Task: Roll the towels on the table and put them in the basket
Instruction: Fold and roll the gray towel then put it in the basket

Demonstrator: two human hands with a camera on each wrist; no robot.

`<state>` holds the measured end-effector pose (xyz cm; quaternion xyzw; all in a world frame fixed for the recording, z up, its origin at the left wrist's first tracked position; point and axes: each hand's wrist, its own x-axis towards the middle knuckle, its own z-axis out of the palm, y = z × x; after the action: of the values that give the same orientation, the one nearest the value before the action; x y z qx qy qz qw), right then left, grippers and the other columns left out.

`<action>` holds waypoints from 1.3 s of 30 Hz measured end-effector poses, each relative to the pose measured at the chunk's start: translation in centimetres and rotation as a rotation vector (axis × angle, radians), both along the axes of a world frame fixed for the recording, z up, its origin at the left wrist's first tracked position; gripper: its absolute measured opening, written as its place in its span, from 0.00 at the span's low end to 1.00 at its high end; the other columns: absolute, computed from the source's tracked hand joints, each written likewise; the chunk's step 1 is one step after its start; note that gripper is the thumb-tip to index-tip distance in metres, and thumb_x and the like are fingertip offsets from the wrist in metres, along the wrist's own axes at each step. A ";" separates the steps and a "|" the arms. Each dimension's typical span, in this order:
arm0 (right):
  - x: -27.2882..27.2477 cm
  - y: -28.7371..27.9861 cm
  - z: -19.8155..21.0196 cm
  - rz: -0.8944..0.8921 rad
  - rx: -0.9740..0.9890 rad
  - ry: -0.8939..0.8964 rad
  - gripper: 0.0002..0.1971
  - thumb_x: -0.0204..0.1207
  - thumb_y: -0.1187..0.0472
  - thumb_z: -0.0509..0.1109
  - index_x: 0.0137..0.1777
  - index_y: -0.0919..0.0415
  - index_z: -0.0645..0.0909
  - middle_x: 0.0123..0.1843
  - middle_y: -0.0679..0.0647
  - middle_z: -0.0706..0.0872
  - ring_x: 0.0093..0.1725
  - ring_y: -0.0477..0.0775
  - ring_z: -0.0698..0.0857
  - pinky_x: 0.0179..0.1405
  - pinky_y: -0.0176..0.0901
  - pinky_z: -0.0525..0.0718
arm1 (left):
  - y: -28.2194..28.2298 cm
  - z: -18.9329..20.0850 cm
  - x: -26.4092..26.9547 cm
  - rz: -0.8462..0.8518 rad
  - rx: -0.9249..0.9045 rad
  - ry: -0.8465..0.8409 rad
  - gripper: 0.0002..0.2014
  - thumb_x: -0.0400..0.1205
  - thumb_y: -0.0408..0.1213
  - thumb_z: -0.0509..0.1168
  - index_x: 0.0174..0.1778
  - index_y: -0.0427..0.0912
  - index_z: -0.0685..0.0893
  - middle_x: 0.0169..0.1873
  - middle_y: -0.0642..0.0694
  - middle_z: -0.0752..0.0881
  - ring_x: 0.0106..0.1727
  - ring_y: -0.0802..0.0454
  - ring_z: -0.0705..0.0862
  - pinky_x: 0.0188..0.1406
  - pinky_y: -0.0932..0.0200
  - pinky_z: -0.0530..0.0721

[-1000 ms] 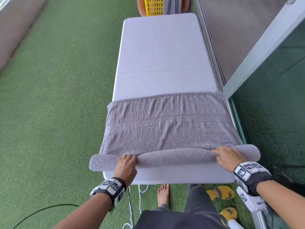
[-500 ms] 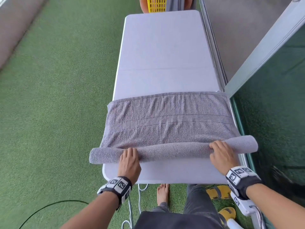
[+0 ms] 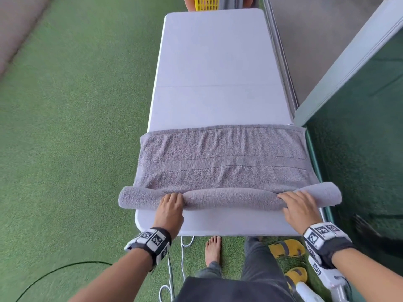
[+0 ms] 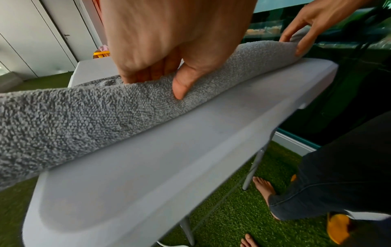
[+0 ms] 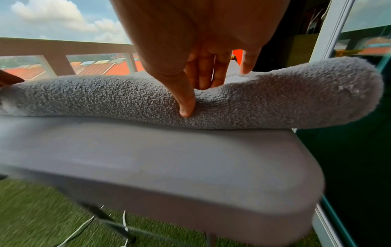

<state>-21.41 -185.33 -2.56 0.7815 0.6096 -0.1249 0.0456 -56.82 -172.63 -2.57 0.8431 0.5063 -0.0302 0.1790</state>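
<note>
On the near end of the long white plastic folding table [image 3: 213, 62], the person's left hand [image 3: 170, 209] is gripping the rolled part of the grey terry-cloth towel [image 3: 222, 162], fingers curling over the top of the roll and the thumb [image 4: 180, 88] pressing into its near side. The right hand [image 3: 299, 207] is doing the same toward the other end, its thumb [image 5: 186, 107] digging into the front of the roll while the fingers [image 5: 208, 73] are reaching over the back. Both ends of the roll are hanging past the table's side edges, and the right end is sitting a little further forward than the left.

Rolling looks to be the step in hand, and it seems less than half done: most of the towel is still lying flat ahead of the roll, its far hem crossing the table near the middle. The next move probably calls for both hands pushing forward together, keeping the roll tight and bringing the two ends level so it is not coning. Only then can it go to the yellow slotted plastic basket [image 3: 206, 3], which is standing beyond the far end of the table, well apart from the towel.

Green artificial turf [image 3: 76, 127] is covering the floor around the table. A metal-framed sliding glass door [image 3: 349, 62] is running along the right side, and a railing [image 5: 63, 48] with rooftops and cloudy sky beyond it is showing in the right wrist view. Yellow sandals [image 3: 287, 248] and a white cable [image 3: 183, 247] are lying by the person's bare foot [image 3: 212, 249].
</note>
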 end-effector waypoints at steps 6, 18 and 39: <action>-0.4 -2.2 0.9 0.047 -0.207 -0.085 0.22 0.71 0.54 0.74 0.66 0.46 0.80 0.61 0.40 0.85 0.63 0.45 0.81 0.79 0.62 0.53 | -1.9 -0.4 -1.7 -0.030 -0.077 0.019 0.19 0.71 0.23 0.50 0.52 0.40 0.81 0.45 0.46 0.84 0.44 0.51 0.79 0.53 0.54 0.83; 0.8 4.2 1.5 -0.193 -0.152 0.035 0.12 0.73 0.60 0.72 0.38 0.44 0.73 0.44 0.44 0.76 0.51 0.53 0.77 0.49 0.46 0.69 | 2.7 0.5 1.5 0.011 0.041 0.144 0.16 0.73 0.23 0.54 0.55 0.37 0.76 0.47 0.42 0.78 0.46 0.47 0.74 0.53 0.50 0.79; 0.1 -0.4 1.1 -0.017 -0.116 0.008 0.26 0.71 0.50 0.73 0.71 0.51 0.79 0.69 0.45 0.82 0.69 0.48 0.76 0.72 0.48 0.69 | -0.5 0.4 0.2 -0.073 0.101 0.102 0.17 0.62 0.20 0.67 0.45 0.39 0.82 0.36 0.47 0.84 0.37 0.49 0.80 0.45 0.52 0.83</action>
<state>-21.35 -185.71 -1.49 0.7822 0.5949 -0.1636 0.0870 -56.67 -173.14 -2.15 0.8662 0.4847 -0.0538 0.1091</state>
